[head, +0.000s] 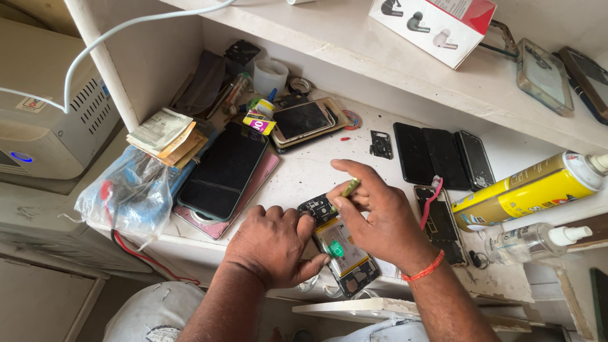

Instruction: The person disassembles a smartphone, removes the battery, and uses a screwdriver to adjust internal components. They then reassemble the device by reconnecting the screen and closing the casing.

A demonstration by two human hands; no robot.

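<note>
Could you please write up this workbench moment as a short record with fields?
Setting: cluttered white workbench with a shelf above
Left hand: pressed on the opened phone, steadying it
Right hand: holds a small green-handled tool over the phone's upper end
Opened phone: back off, battery exposed
Left of hands: large dark tablet, plastic bag, folded papers
Right of hands: second opened phone, pink brush, yellow spray can, clear pump bottle
Behind: row of dark phones
</note>
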